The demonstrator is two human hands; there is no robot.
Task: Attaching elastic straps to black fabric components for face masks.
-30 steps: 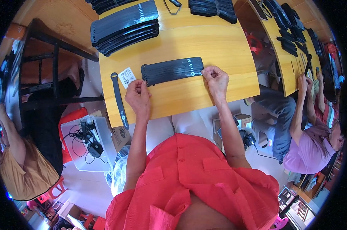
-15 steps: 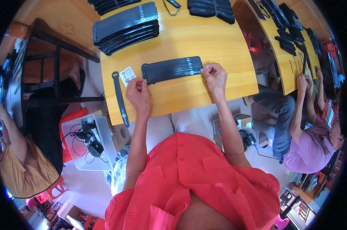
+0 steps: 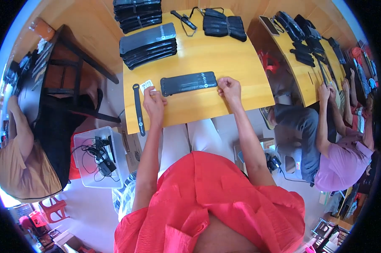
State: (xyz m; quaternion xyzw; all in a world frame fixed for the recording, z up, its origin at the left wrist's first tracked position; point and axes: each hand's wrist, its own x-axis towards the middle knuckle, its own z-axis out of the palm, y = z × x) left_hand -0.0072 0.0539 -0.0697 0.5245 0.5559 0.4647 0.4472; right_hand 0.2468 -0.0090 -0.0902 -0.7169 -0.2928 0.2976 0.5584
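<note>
A stack of black hook-and-loop straps [image 3: 186, 84] with pale printing lies flat on the yellow table, between my hands. My left hand [image 3: 154, 103] is at its left end, fingers bent and apart, with the fingertips over the lower edge of a small white printed label [image 3: 147, 84]. Whether they touch the label I cannot tell. My right hand [image 3: 230, 90] is beside the stack's right end, its fingers curled together in a pinch; anything between them is hidden. Left of the label lies a single black strap [image 3: 138, 109] with a loop at its top.
Taller piles of black straps [image 3: 148, 46] stand at the table's [image 3: 245, 95] far left. A banded black bundle [image 3: 224, 26] lies at the far right. A clear bin [image 3: 83, 168] of cables sits on the floor at left. Other people work at both sides, one in a purple shirt [image 3: 342, 166].
My left hand has come off the stack's left end and shifted over to the label. My right hand has drawn slightly away from the right end. The whole view has tilted a little.
</note>
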